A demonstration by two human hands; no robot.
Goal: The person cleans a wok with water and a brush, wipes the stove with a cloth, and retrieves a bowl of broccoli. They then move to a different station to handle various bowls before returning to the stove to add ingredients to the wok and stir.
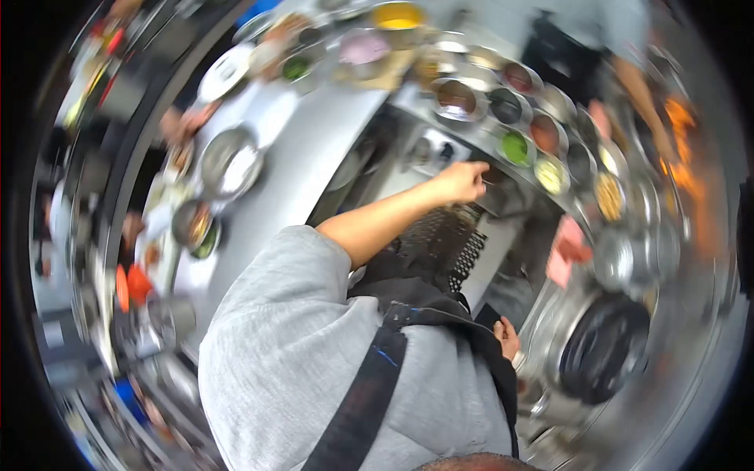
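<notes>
I see the green sauce (515, 147) lying beyond and rightward of the nearer left hand (463, 182), forefinger extended; whether it or the right hand (509, 339) grips anything, I can't tell.

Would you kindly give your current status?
Left hand extended near bowls. Right hand at dark flat thing. Pink cloth beside bowls; no obvious obstruction.

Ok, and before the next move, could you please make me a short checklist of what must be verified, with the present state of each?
1. Left hand free: ok, nothing seen in it.
2. Right hand free: not ok, its grip is on a dark flat object.
3. Bowl of green food uncovered: ok.
4. Flames apart from both hands: ok.
5. Contents of the dark bowl identified: cannot tell, blurred.
</notes>
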